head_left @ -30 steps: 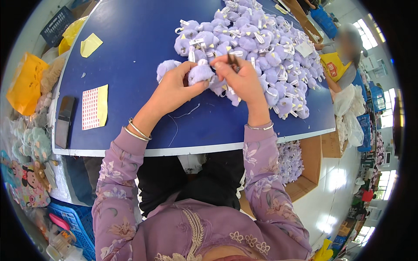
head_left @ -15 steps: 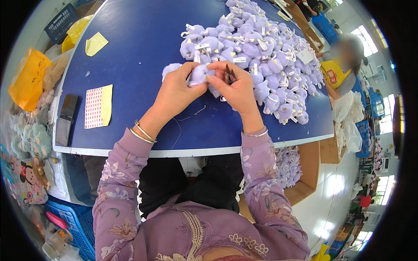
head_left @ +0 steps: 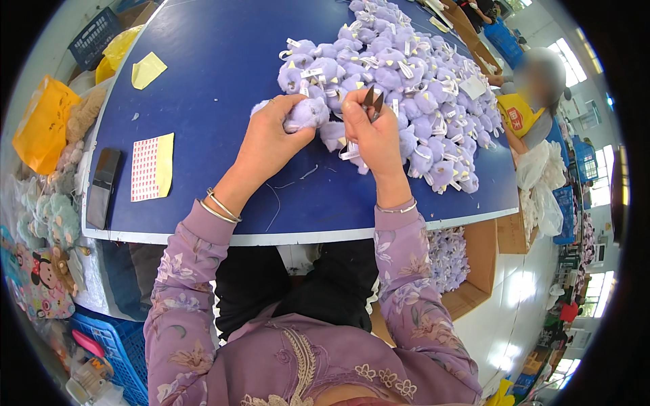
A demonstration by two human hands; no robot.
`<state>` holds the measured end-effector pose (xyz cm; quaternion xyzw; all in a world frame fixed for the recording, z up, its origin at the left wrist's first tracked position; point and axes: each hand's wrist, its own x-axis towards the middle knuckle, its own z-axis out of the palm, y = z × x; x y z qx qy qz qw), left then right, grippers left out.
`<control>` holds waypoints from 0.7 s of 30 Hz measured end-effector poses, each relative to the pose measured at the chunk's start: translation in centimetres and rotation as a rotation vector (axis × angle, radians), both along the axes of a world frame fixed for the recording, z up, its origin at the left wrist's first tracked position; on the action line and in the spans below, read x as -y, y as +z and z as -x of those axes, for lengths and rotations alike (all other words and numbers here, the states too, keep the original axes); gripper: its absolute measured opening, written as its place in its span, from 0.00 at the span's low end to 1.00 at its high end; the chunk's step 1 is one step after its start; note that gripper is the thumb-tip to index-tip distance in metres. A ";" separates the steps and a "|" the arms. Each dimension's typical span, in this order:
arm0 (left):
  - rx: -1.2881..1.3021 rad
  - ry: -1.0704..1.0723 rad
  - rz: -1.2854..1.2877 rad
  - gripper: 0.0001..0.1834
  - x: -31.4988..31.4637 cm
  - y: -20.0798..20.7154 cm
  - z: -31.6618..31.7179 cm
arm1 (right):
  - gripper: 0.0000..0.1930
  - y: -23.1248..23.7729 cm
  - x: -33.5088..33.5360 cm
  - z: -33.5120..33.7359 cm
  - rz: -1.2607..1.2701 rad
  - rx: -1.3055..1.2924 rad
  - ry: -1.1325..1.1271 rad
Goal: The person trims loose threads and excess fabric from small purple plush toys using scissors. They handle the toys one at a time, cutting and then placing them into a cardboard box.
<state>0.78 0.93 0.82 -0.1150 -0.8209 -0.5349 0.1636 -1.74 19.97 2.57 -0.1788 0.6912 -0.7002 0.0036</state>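
My left hand [head_left: 271, 134] is closed round a small lilac plush toy [head_left: 308, 114], its thumb below and its fingers above the fluffy body. In my right hand [head_left: 371, 135] is a pair of thread snips [head_left: 373, 103], dark blades pointing up and away from me, most of the tool hidden in the fist. A gap separates the two hands. Just beyond them spreads a big heap of similar lilac plush toys [head_left: 389, 57] with white tags. One more plush toy [head_left: 333, 135] lies beside my right hand, partly covered by it.
The blue table [head_left: 203, 74] carries a sticker sheet [head_left: 150, 169], a yellow paper [head_left: 147, 70] and a dark flat case [head_left: 105, 187] on the left. Loose threads lie near its front edge. A cardboard box [head_left: 481, 264] holds more toys below right. Another person [head_left: 528, 108] sits at the right.
My right hand has drawn back from the plush toy and turned, so the snips now stand upright. The left hand keeps hold of the toy, which has tilted.
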 end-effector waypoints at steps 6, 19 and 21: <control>-0.024 -0.068 0.017 0.24 -0.2 0.7 -0.2 | 0.14 -0.7 0.4 0.9 -0.090 -0.012 -0.044; 0.064 -0.288 -0.642 0.27 -0.2 1.0 -0.4 | 0.23 0.6 1.0 -0.6 -0.041 0.026 0.078; 0.062 -0.280 -0.675 0.23 -0.2 0.9 -0.1 | 0.24 0.6 1.1 -0.6 -0.049 0.007 0.075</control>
